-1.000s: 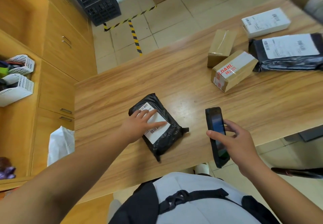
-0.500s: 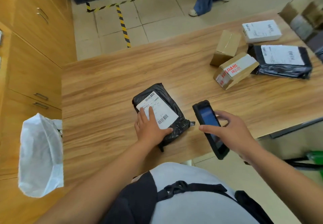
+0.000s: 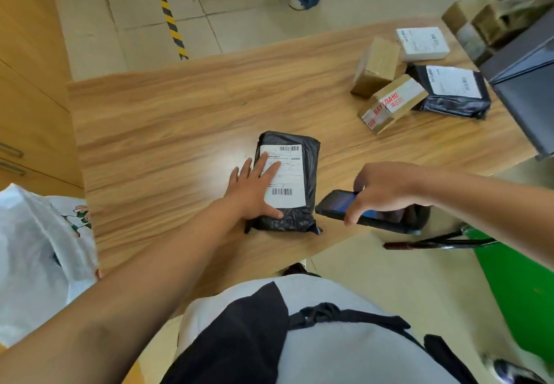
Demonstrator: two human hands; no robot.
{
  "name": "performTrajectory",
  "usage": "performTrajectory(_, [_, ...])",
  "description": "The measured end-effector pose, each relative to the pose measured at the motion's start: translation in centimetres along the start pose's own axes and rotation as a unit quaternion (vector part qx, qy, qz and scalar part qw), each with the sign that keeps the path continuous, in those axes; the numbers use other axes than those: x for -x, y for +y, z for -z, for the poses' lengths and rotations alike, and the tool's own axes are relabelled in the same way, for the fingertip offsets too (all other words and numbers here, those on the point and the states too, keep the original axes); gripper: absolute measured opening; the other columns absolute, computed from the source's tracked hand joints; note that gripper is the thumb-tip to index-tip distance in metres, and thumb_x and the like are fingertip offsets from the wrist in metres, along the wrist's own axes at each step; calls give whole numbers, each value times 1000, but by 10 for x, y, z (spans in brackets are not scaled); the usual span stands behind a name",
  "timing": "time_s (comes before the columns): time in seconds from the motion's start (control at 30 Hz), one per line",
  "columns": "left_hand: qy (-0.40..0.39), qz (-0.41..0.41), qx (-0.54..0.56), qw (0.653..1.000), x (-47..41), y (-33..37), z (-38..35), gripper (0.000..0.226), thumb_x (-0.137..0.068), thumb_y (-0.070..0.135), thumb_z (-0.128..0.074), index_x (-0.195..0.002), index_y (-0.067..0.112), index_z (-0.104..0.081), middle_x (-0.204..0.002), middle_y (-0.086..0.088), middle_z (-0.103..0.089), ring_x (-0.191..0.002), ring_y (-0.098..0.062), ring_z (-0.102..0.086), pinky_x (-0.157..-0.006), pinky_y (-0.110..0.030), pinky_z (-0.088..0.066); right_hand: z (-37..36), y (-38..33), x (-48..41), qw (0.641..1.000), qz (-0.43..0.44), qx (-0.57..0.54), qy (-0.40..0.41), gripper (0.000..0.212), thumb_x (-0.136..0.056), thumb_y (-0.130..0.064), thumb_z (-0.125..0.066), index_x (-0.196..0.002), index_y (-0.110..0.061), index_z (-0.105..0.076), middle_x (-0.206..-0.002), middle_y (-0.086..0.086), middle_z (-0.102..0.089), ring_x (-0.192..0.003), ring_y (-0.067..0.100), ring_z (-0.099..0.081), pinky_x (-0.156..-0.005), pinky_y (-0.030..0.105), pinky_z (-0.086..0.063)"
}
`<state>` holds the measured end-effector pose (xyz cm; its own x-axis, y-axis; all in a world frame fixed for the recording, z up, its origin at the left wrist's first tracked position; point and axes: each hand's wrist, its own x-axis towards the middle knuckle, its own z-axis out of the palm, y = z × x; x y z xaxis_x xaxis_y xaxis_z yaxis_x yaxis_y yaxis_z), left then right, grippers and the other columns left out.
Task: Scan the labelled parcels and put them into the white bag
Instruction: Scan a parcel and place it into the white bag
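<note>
Lying squarer now — parcel [image 3: 292, 180] under left hand [image 3: 251, 192], scanner [image 3: 335, 207] beside

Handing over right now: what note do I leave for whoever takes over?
Left hand rests flat on the near black parcel, label up, on the table.
Right hand holds the scanner beside it.
White bag is left of the table.
Done: cannot tell whether this parcel is scanned.
Left: bag it, then scan and bag the two brown boxes, white box and far black parcel.
</note>
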<state>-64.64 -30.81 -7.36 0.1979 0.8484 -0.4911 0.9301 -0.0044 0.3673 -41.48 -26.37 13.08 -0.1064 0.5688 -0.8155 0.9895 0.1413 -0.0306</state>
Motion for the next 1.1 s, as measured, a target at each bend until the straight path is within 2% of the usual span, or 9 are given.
performTrajectory(0.13, [-10, -21, 14, 1000, 0, -4, 2, 128, -66, 71, -74, -154, 40, 14, -161, 7, 30, -150, -29, 19, -119, -51, 4, -10, -7, 6, 999, -15, -39, -13, 62, -46, -63, -82, -77, -11, -73, -45, -2, -61, -37, 18, -60, -43, 18, -41])
performTrajectory(0.33, [-14, -25, 35, 999, -2, -7, -1, 130, -64, 71, -75, -153, 42, 16, -160, 9, 31, -151, -32, 12, -119, -51, -2, -18, -5, 14, 995, -32, -92, -13, 68, -45, -57, -84, -82, -2, -70, -51, 6, -63, -41, 26, -60, -44, 28, -48])
performTrajectory(0.4, [-17, -27, 41, 999, -4, -8, -2, 130, -63, 71, -75, -152, 44, 17, -159, 11, 32, -151, -32, 11, -119, -52, -2, -20, -3, 15, 994, -37, -99, -18, 67, -43, -58, -82, -80, -4, -72, -53, 9, -67, -44, 28, -63, -53, 36, -56])
performTrajectory(0.57, [-21, -30, 29, 999, -5, -9, -1, 131, -61, 71, -75, -151, 45, 16, -159, 11, 31, -151, -33, 6, -120, -52, -5, -23, 5, 16, 992, -42, -120, -22, 68, -43, -60, -80, -82, -6, -73, -67, 15, -75, -44, 27, -61, -54, 31, -47])
performTrajectory(0.67, [-41, -38, 7, 998, -6, -8, 8, 130, -63, 68, -76, -151, 45, 17, -159, 11, 32, -151, -33, 9, -120, -52, -3, -22, 12, 14, 990, -38, -134, -22, 69, -42, -60, -80, -83, -5, -73, -72, 18, -76, -50, 29, -69, -55, 32, -49])
performTrajectory(0.83, [-106, -22, -95, 990, -9, -2, 39, 129, -70, 40, -85, -152, 46, 14, -160, 8, 30, -150, -30, 18, -120, -51, 7, -19, 32, 12, 979, -31, -195, -50, 74, -44, -52, -89, -91, 1, -70, -66, 14, -64, -50, 30, -56, -53, 34, -44])
performTrajectory(0.93, [-106, -4, -153, 982, -3, 3, 51, 117, -75, 19, -75, -151, 51, 7, -162, 5, 25, -150, -31, 17, -120, -51, 7, -21, 46, 14, 966, -6, -258, -30, 81, -46, -53, -90, -105, -2, -71, -100, 21, -72, -71, 38, -68, -64, 44, -56])
performTrajectory(1.0, [-79, 31, -72, 994, 6, 12, 47, 106, -75, 28, -73, -152, 51, -4, -164, 3, 17, -151, -31, 10, -120, -52, 0, -28, 54, 13, 954, 7, -300, 9, 86, -44, -58, -87, -111, -6, -72, -113, 16, -74, -93, 35, -73, -81, 49, -60])
performTrajectory(1.1, [26, 142, 95, 985, 24, 36, 22, 109, -68, 59, -75, -153, 44, -10, -165, -2, 4, -150, -30, -2, -117, -52, -10, -49, 60, 9, 905, 25, -423, 43, 86, -54, -53, -91, -128, -16, -67, -111, -5, -68, -97, 10, -64, -74, 29, -51])
